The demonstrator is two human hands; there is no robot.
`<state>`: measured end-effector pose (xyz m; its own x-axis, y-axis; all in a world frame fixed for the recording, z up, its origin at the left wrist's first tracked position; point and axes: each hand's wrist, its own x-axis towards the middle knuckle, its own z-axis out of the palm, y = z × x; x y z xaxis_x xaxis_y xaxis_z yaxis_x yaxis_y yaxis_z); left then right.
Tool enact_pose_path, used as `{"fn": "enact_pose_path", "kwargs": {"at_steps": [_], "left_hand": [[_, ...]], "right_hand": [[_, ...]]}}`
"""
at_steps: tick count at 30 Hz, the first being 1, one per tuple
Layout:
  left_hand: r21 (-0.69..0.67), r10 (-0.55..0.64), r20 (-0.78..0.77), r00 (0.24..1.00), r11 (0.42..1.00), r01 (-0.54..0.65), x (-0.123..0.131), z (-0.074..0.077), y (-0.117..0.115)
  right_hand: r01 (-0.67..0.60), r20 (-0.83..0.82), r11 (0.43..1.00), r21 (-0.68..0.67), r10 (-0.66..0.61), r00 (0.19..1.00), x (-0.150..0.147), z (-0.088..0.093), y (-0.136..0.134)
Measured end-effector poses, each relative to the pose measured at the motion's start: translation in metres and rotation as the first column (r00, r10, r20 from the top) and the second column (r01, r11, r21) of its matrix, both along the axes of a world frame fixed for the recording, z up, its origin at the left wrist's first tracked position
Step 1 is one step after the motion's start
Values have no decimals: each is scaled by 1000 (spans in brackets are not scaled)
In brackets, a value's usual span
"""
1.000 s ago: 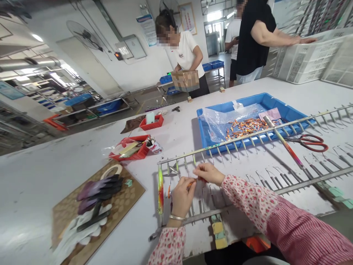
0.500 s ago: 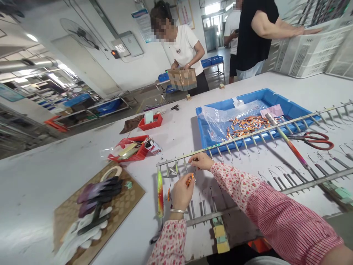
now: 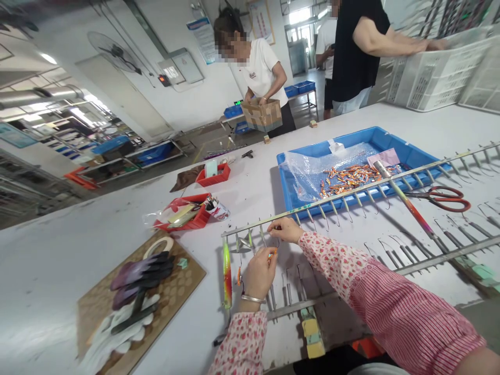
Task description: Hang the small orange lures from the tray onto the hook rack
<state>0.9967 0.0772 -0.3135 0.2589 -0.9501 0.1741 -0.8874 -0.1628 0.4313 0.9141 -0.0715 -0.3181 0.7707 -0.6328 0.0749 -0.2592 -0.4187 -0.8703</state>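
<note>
Daylight burns nearly white in the bright opening at the back, and a ceiling lamp glows at my upper left. My pale desk is brightly lit, with milky glare at its near left. Soft shadows fall under the metal rack and along the left of the blue tray, where clear wrap glints. The wide lens tilts the room and stretches its edges; the far-left shelves smear. The orange piece in my left hand lacks crisp detail. Pixel blocks mask faces.
</note>
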Motion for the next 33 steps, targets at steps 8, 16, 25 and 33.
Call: {"fn": "enact_pose_path", "kwargs": {"at_steps": [8,16,25,33], "left_hand": [[126,-48,-128,991,990,65,7,13,1],[127,-47,-163,985,990,68,6,16,7],[129,-55,-188,981,988,81,-2,15,17],[123,-40,-226,973,990,70,-6,11,20]], "right_hand": [[-316,-276,932,177,356,893,-58,4,51],[-168,-73,926,338,204,976,-59,-36,114],[8,31,920,392,-23,999,-63,-46,118],[0,84,918,396,-36,996,-63,-52,119]]}}
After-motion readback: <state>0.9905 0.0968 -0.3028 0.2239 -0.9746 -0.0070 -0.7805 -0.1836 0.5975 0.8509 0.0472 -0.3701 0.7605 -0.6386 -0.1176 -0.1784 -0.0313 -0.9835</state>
